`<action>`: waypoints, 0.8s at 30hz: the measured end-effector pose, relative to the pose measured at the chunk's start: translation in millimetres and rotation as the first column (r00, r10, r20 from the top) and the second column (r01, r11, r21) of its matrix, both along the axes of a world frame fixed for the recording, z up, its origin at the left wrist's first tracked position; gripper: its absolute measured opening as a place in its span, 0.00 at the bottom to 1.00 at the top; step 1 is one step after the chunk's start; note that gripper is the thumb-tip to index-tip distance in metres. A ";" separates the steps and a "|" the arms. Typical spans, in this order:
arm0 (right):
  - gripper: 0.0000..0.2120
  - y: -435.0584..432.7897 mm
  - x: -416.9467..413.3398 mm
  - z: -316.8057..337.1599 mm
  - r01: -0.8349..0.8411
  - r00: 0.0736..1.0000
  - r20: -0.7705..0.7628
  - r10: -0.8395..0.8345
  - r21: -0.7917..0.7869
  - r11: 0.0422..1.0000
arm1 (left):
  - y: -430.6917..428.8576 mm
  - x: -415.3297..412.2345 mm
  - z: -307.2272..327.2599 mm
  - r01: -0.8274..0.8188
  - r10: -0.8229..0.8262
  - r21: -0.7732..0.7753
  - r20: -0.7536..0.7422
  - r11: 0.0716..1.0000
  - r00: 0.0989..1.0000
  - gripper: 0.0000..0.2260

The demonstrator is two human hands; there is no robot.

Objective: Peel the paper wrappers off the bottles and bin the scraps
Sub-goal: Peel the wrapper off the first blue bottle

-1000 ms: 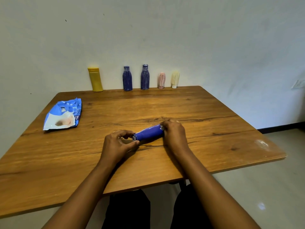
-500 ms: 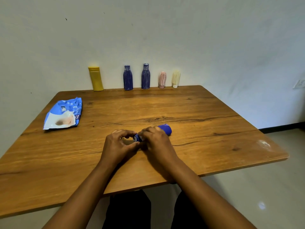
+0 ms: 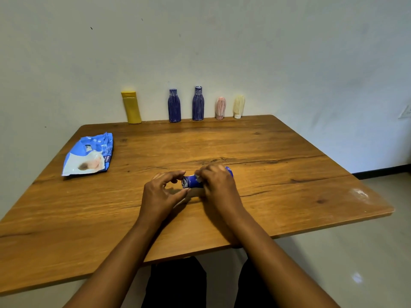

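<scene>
On its side, a little toward 6 o'clock from the middle of the table (image 3: 289,196): blue bottle (image 3: 190,182), small, round-bodied, glossy. Probably light and stiff, plastic by the look, so liable to roll and to slip under any sideways push.

Right grip (image 3: 219,187) curled over the body from 3 o'clock, pinching a lifted white edge of the paper wrapper (image 3: 198,179). Left grip (image 3: 162,194) curled at the 9 o'clock end, forefinger above and thumb below, apparently bracing that end.

Best steadied at the ends, with the seam left free. Thin paper, likely to tear into scraps; pull low and slow along the body.

Upright at the 12 o'clock edge, against the wall (image 3: 289,63) and well apart from the grips: yellow bottle (image 3: 131,107), two streaked blue bottles (image 3: 174,105), pink bottle (image 3: 220,107), cream bottle (image 3: 239,106). Flat near 10 o'clock, a crinkled blue pouch (image 3: 89,156), shiny film.
</scene>
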State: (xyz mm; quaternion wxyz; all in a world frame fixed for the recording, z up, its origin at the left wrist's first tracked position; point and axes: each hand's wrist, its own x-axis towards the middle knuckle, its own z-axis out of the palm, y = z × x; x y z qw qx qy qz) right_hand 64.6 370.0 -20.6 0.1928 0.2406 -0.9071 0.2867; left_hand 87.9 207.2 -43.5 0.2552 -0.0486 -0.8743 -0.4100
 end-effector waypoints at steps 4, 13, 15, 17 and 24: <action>0.15 -3.2 3.5 -2.0 -0.066 0.998 -0.015 0.066 0.012 0.998 | -1.1 0.6 0.3 0.018 -0.018 0.002 -0.016 1.000 1.000 0.25; 0.15 3.8 3.4 -9.5 -0.088 0.996 -0.026 0.088 0.002 0.996 | -1.7 1.7 0.7 0.061 -0.061 0.018 -0.010 0.998 0.998 0.21; 0.13 24.1 -20.1 -13.0 0.102 0.994 0.050 -0.098 -0.069 0.992 | -0.8 1.5 0.3 0.055 -0.055 0.001 -0.008 0.998 0.998 0.20; 0.12 43.8 -38.6 -13.8 0.254 0.964 0.113 -0.242 -0.105 0.962 | -0.3 1.2 -0.8 0.066 -0.066 0.008 -0.019 0.998 0.998 0.20; 0.14 29.7 -25.6 -14.2 0.031 0.998 0.060 -0.028 -0.055 0.998 | -2.2 1.8 -1.0 0.061 -0.062 -0.017 -0.033 0.998 0.998 0.19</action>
